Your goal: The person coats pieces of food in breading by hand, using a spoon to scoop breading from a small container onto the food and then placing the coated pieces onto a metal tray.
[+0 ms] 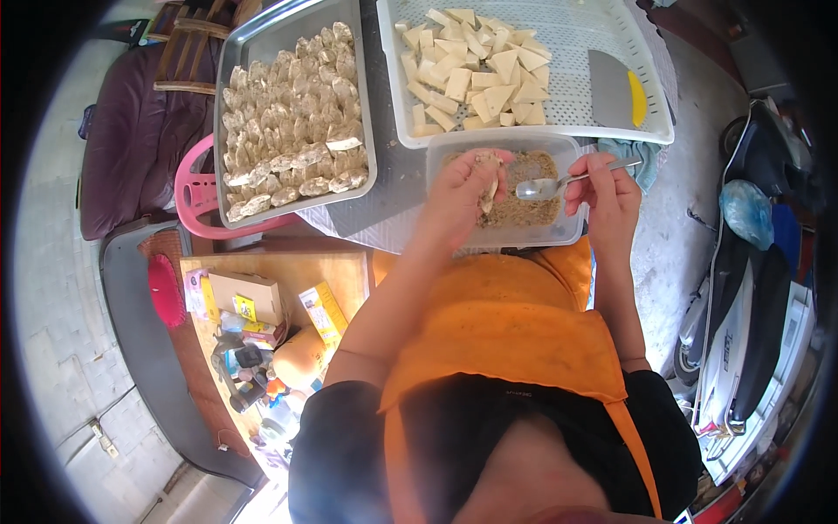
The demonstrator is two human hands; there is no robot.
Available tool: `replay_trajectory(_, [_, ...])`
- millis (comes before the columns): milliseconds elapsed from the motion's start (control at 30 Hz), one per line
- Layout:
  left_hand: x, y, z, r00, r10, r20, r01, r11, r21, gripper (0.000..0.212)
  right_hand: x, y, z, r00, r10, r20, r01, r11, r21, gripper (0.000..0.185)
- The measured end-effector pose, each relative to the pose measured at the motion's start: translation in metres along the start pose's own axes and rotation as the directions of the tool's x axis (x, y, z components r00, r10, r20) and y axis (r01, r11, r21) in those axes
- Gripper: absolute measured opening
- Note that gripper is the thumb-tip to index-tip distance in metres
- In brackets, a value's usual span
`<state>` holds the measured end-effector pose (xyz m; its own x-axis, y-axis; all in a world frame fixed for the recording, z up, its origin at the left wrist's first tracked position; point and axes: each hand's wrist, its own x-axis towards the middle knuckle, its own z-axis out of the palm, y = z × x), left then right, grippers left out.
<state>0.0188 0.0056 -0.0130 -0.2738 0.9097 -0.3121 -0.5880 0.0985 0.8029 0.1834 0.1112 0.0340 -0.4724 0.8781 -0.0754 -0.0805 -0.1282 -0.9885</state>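
Observation:
My left hand [461, 190] grips a pale piece of tofu [490, 193], smeared with brownish filling, above a translucent plastic tub [569, 230]. My fingers cover part of that piece. In my right hand [609, 196] is a metal spoon [538, 189], its bowl pointing left over the tub. Crumbly brown filling [524, 213] lies inside the tub. Beyond it, cut tofu pieces [471, 72] are heaped in a white perforated plastic tray [569, 26]. At the left, a metal tray [368, 164] carries rows of filled tofu pieces [288, 124].
A grey scraper with a yellow handle [612, 88] lies in the perforated tray's right side. Under the metal tray shows a pink plastic stool or basket [190, 190]. A cluttered wooden table [327, 262] stands left of me, a scooter [733, 314] to the right.

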Motion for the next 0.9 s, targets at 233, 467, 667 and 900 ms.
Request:
replay_trajectory(233, [-0.005, 0.006, 0.007, 0.999, -0.018, -0.044, 0.015, 0.998, -0.057, 0.026, 0.003, 0.008, -0.002, 1.0, -0.009, 0.028, 0.008, 1.0, 0.029, 0.026])
replay_trajectory(467, [-0.004, 0.007, 0.018, 0.976, -0.149, -0.157, 0.131, 0.985, -0.116, 0.048, -0.004, 0.027, 0.017, 0.976, -0.114, 0.187, 0.156, 0.961, -0.228, 0.025])
replay_trajectory(667, [0.001, 0.001, 0.015, 0.987, -0.096, -0.128, 0.086, 0.993, -0.081, 0.052, -0.002, 0.02, 0.017, 0.982, -0.082, 0.168, 0.102, 0.989, -0.11, 0.024])
replay_trajectory(900, [-0.004, -0.002, 0.003, 0.996, 0.054, -0.078, -0.031, 0.961, 0.273, 0.035, 0.003, 0.017, -0.005, 0.995, -0.101, 0.003, 0.101, 0.994, -0.044, 0.026])
